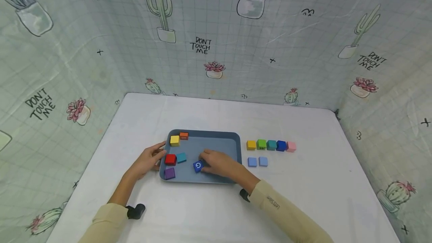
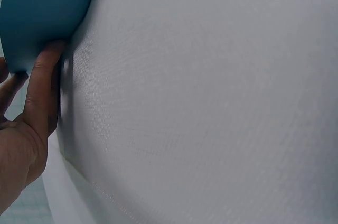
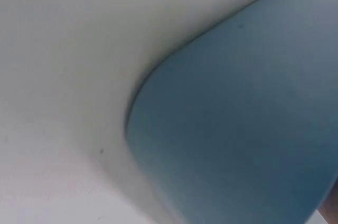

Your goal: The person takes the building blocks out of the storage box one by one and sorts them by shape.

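Note:
A grey-blue tray (image 1: 216,143) lies on the white table, and my left hand (image 1: 146,160) holds its left edge. In the left wrist view, the fingers of that hand touch the outer side of the tray (image 2: 47,7). Over the middle of the tray, my right hand (image 1: 219,163) pinches a blue letter block (image 1: 198,166) marked G. Left of it in the tray are a teal block (image 1: 181,157), a red block (image 1: 170,159), a purple block (image 1: 170,173), a yellow block (image 1: 174,140) and an orange block (image 1: 183,136). The right wrist view shows only a tray corner (image 3: 232,118) and a sliver of hand.
Right of the tray stands a row of blocks: yellow-orange (image 1: 251,145), green (image 1: 261,144), teal (image 1: 271,145), dark blue (image 1: 281,145) and pink (image 1: 291,146). Nearer me lie two light blue blocks (image 1: 252,162). Patterned cloth (image 1: 216,21) surrounds the table's back and sides.

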Demonstrator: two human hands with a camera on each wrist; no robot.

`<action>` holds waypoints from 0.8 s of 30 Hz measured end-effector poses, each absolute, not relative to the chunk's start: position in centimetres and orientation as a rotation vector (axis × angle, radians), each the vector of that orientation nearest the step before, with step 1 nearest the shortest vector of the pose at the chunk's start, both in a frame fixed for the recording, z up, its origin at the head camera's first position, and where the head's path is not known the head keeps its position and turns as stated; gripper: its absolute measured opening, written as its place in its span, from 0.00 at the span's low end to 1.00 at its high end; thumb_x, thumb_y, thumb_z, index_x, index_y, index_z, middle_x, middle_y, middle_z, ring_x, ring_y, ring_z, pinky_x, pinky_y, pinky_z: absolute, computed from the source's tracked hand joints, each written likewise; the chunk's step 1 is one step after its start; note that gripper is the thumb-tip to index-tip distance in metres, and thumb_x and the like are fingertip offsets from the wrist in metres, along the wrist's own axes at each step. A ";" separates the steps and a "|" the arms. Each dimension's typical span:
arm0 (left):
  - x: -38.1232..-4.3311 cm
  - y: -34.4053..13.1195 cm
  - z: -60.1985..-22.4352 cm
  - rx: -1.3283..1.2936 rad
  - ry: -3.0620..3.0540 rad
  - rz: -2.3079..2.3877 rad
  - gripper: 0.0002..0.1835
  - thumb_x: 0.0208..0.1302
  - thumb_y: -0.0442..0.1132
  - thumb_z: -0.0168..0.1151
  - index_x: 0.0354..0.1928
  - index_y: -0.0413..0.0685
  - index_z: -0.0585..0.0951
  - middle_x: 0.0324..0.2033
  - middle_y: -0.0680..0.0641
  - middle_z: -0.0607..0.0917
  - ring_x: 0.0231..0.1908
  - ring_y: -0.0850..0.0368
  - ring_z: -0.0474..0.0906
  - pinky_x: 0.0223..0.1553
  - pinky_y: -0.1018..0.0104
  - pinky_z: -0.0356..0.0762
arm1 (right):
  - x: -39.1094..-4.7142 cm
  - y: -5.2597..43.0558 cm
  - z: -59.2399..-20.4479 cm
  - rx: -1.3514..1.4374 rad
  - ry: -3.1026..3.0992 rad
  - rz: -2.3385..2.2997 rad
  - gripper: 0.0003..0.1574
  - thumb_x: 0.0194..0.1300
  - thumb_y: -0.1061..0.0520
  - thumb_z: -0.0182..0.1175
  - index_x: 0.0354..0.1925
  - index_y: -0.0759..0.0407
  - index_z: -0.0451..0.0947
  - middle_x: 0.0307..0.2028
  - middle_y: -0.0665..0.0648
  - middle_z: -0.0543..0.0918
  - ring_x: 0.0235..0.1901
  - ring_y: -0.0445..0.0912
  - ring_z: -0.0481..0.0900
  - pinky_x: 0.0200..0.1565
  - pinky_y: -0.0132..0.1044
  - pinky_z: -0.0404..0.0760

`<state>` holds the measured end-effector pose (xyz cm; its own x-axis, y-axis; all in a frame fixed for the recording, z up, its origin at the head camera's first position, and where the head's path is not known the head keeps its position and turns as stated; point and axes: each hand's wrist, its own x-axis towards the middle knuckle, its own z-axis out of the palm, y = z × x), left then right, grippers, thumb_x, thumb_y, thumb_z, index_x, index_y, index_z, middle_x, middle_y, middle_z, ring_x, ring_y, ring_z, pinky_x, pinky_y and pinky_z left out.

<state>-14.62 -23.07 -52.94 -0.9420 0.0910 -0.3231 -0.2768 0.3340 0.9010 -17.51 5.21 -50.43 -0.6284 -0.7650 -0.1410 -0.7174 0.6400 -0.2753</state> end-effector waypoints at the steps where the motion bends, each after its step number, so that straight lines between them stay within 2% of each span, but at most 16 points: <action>1: -14.6 -23.0 -53.0 -0.163 2.288 1.639 0.30 0.71 0.41 0.51 0.72 0.46 0.56 0.56 0.32 0.68 0.48 0.41 0.71 0.37 0.58 0.82 | -17.5 5.4 -50.4 -1.197 2.620 -0.293 0.23 0.61 0.47 0.64 0.52 0.53 0.75 0.42 0.47 0.76 0.37 0.34 0.73 0.41 0.23 0.75; 14: -14.6 -23.1 -53.3 -0.155 2.278 1.637 0.32 0.71 0.43 0.52 0.72 0.45 0.56 0.57 0.32 0.67 0.49 0.42 0.71 0.37 0.58 0.82 | -17.2 7.8 -50.0 -1.156 2.658 -0.343 0.23 0.61 0.46 0.63 0.52 0.53 0.75 0.42 0.48 0.76 0.36 0.34 0.73 0.41 0.24 0.75; 24: -14.7 -23.1 -53.3 -0.151 2.283 1.628 0.32 0.71 0.44 0.52 0.72 0.45 0.55 0.58 0.31 0.66 0.50 0.40 0.71 0.38 0.58 0.81 | -16.7 9.5 -49.3 -1.098 2.691 -0.362 0.23 0.61 0.47 0.64 0.53 0.53 0.74 0.47 0.49 0.77 0.43 0.37 0.76 0.46 0.28 0.76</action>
